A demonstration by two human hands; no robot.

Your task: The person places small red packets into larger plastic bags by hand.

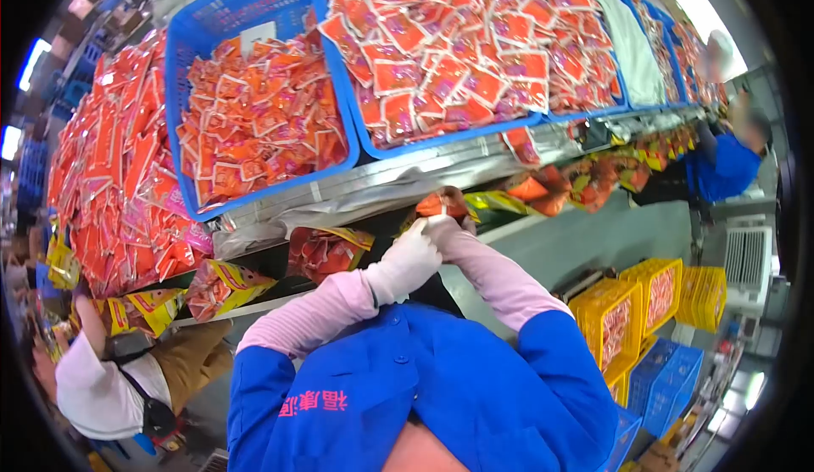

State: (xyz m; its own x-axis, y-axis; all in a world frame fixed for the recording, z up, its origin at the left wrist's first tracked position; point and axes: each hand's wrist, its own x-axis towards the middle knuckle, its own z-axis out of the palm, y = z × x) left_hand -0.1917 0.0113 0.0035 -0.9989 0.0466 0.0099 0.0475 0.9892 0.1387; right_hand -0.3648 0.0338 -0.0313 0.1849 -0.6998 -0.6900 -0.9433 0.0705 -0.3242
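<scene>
My left hand, in a white glove, is closed with its fingertips at the near edge of a red bag. Close against it, my right hand is closed at the same bag; the fingers partly hide each other and the bag's lower part. To the left on the line stands an open yellow-edged bag with red packets inside. A green and yellow bag lies just to the right of my hands.
Blue crates of small red packets stand along the raised metal ledge. Packets are heaped at the left. A person in white works at left, another in blue at far right. Yellow crates stand behind right.
</scene>
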